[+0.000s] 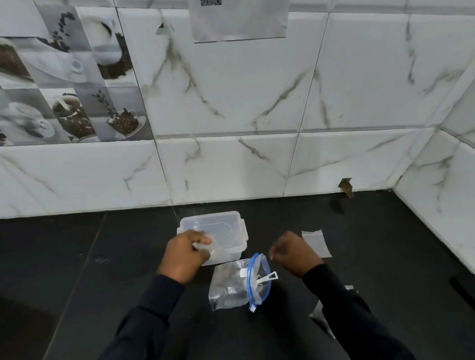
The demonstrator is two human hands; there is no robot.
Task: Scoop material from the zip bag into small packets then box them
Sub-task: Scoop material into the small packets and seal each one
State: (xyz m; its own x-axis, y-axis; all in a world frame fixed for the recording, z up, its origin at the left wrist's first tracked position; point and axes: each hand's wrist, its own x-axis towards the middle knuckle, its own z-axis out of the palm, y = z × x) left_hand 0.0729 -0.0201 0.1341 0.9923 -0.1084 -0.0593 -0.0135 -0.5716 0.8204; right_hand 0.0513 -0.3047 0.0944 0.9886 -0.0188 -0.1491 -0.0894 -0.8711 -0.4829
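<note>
On black tabletop (99,265), packing at clear box (219,223).
Pinches small packet (203,244) in left grip (184,255) at box corner; curls right grip (294,254) empty near zip bag (229,285) holding scoop (268,278).

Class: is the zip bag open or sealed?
Open: the zip bag lies flat, its blue zip edges gape in a loop, and a white scoop pokes out of the mouth.
</note>
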